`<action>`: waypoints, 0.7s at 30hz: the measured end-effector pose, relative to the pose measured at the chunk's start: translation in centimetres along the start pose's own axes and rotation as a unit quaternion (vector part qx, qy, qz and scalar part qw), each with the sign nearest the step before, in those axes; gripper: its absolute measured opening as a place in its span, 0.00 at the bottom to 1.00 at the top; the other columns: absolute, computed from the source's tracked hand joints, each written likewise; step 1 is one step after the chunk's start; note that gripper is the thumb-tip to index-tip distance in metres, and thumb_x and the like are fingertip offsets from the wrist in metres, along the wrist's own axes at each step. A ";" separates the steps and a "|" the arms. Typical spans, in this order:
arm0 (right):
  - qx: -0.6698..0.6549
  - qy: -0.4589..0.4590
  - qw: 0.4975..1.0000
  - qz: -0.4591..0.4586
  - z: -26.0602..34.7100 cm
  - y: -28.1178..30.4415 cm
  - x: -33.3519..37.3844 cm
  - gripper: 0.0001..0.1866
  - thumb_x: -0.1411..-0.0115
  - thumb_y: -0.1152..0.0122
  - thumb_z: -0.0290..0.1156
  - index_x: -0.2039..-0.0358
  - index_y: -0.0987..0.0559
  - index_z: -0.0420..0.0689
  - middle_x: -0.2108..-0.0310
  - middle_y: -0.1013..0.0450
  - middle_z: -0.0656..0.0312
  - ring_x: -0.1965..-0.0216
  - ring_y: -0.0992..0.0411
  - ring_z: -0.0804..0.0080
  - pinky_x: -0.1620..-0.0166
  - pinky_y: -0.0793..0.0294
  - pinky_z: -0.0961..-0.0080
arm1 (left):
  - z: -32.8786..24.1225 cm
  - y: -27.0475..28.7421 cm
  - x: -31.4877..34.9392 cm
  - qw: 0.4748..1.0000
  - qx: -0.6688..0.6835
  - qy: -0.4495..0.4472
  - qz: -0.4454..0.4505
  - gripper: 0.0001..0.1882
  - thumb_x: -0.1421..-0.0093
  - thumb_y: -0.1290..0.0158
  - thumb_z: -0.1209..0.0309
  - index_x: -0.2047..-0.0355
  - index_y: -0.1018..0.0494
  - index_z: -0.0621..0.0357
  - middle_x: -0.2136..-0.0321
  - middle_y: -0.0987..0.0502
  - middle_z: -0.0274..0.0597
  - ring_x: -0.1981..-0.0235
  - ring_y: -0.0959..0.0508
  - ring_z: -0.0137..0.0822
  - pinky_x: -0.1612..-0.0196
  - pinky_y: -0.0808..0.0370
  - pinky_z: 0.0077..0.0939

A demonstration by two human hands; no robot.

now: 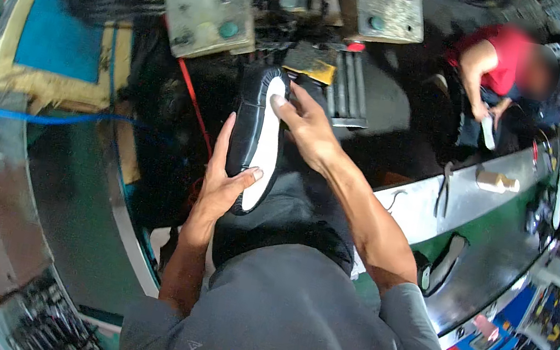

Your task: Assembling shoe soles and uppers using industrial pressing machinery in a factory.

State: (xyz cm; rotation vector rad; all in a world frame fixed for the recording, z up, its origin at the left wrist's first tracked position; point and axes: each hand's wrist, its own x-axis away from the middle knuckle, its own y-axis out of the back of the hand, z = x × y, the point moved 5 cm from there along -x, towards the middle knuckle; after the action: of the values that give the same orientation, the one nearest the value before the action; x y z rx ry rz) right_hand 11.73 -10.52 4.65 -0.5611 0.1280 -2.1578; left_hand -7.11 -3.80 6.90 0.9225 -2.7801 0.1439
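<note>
A black shoe upper (249,126) with a white sole-shaped bottom (268,145) is held upright in front of me, its white underside turned to the right. My left hand (223,184) grips its lower end, the thumb lying over the white bottom and the fingers along the black side. Near the upper end, my right hand (305,122) holds it with the thumb pressed on the white surface. The fingers behind the shoe are partly hidden.
Ahead stands a machine with two grey control boxes (210,11). To the right runs a metal-edged conveyor (429,202) bearing pliers (444,188), a bottle (497,182) and another shoe upper (445,263). A person in red (491,66) sits beyond it, holding a white piece. A blue hose (47,118) crosses at left.
</note>
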 end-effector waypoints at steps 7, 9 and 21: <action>-0.017 -0.129 0.992 0.001 -6.0 4.3 6.3 0.32 0.22 0.39 0.43 0.27 0.31 0.35 0.33 0.25 0.46 0.42 0.18 0.56 0.39 0.18 0.62 | 10.9 15.2 8.1 0.923 0.169 0.204 -0.280 0.50 0.38 0.36 0.68 0.18 0.47 0.51 0.25 0.36 0.51 0.27 0.32 0.49 0.27 0.33 0.48; -0.008 -0.151 0.988 -0.029 -8.1 6.6 7.9 0.30 0.22 0.38 0.41 0.29 0.30 0.35 0.35 0.24 0.46 0.43 0.18 0.55 0.39 0.18 0.61 | 12.6 23.4 10.2 0.898 0.045 0.122 -0.421 0.52 0.40 0.33 0.66 0.19 0.46 0.54 0.26 0.34 0.54 0.31 0.28 0.53 0.30 0.28 0.48; 0.007 -0.072 0.987 -0.144 -10.5 14.1 15.9 0.25 0.23 0.38 0.39 0.35 0.23 0.34 0.42 0.19 0.50 0.46 0.17 0.63 0.41 0.16 0.65 | 13.9 35.3 -5.0 0.983 0.080 -0.083 -0.145 0.24 0.22 0.51 0.68 0.31 0.31 0.68 0.38 0.22 0.58 0.39 0.20 0.48 0.36 0.19 0.40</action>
State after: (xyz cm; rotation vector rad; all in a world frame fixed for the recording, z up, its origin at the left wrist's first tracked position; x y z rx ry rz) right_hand 9.37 -32.73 -3.21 -0.7636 -0.0521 -2.3844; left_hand -26.67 25.16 -8.68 1.4271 -2.7725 0.2582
